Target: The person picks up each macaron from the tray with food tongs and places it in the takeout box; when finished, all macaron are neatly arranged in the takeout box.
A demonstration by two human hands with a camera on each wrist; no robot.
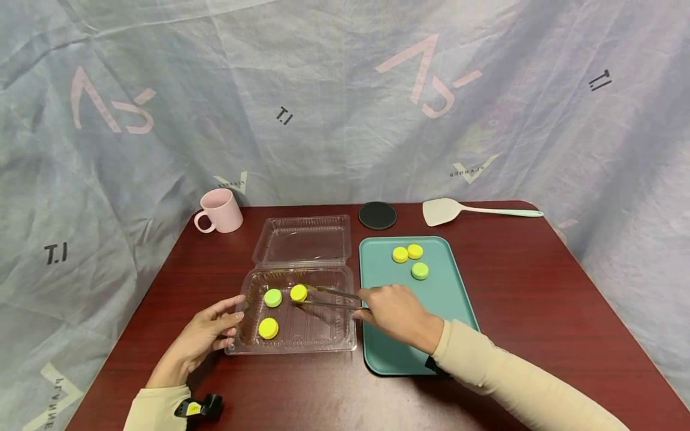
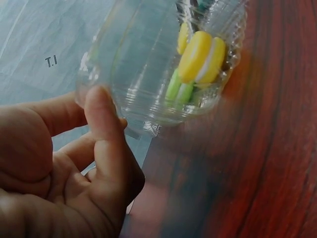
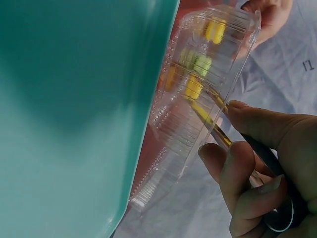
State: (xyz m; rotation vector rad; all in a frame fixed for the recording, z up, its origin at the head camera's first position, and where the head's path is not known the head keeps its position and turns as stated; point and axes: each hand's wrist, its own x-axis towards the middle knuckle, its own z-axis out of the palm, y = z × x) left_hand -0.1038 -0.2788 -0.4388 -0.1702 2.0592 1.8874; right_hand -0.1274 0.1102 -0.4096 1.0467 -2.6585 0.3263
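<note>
My left hand [image 1: 207, 332] pinches the left rim of a clear plastic clamshell container [image 2: 141, 74], thumb on one face of the rim. My right hand [image 1: 401, 314] grips metal tongs [image 3: 218, 131], which reach over the container's right wall. At the tong tips is a yellow macaron [image 1: 299, 293], on the container floor, with one tip on either side of it. A green macaron [image 1: 272, 297] lies left of it, and another yellow macaron [image 1: 268, 328] is nearer the front. The container's lid [image 1: 303, 242] is folded back away from me.
Right of the container, a teal tray [image 1: 409, 353] bears two yellow macarons [image 1: 400, 254] and one green macaron [image 1: 420, 271], under my right forearm's reach. Farther back stand a pink mug [image 1: 222, 211], a black round coaster [image 1: 377, 215] and a white spatula [image 1: 442, 212].
</note>
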